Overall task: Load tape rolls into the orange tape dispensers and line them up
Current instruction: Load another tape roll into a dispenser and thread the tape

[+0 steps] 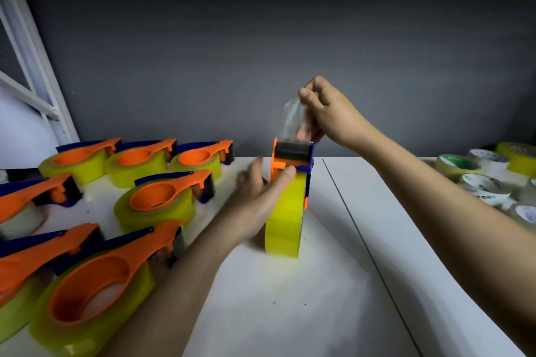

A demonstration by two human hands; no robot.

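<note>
An orange tape dispenser (291,158) loaded with a yellow tape roll (285,217) stands on edge at the middle of the white table (290,298). My left hand (261,194) steadies it from the left, thumb on the orange frame, with the other fingers blurred. My right hand (324,109) pinches the clear tape end (293,119) and holds it stretched up above the dispenser's black roller.
Several loaded orange dispensers (162,197) lie flat in rows on the left of the table. Loose tape rolls (487,180) are piled at the right edge. A dark wall stands behind; a seam (362,240) runs down the tabletop.
</note>
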